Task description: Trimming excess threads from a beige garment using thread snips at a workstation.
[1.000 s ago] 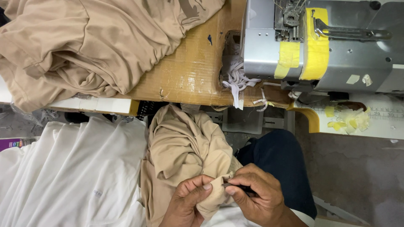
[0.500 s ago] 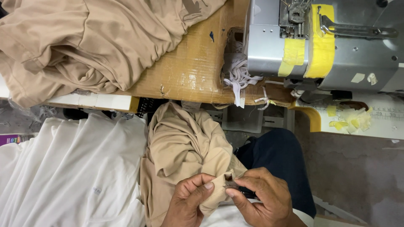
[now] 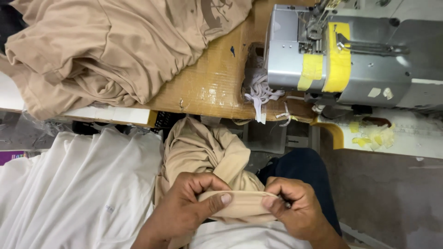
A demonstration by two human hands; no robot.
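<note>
Two hands low in the frame, both yours, both pinching the same tan garment (image 3: 207,152) that hangs bunched over your lap. Your left hand (image 3: 184,207) has its grip closed on a folded edge of the cloth, thumb on top, fingers curled behind. Your right hand (image 3: 295,205) is closed on the other end of that edge, thumb pressed against the fold; a thin dark tool (image 3: 287,204) shows just at its fingers, too hidden to tell what it is. Between the two thumbs the fold is pulled flat and taut. The rest of the tan garment rises in a twisted bundle toward the table edge, touching nothing up there that you can make out.

Left of your hands lies white cloth (image 3: 78,184), spread in long folds, just beside the tan garment. Your dark blue trouser leg (image 3: 304,170) shows right of the bundle. Above, the table (image 3: 212,87) is covered in brown cardboard. A heap of tan shirts (image 3: 106,50) sits on its left part, hanging over the near edge. A grey sewing machine (image 3: 360,60) with yellow tape strips stands at right. White fabric strips (image 3: 258,94) dangle beside the machine at the table edge.
</note>
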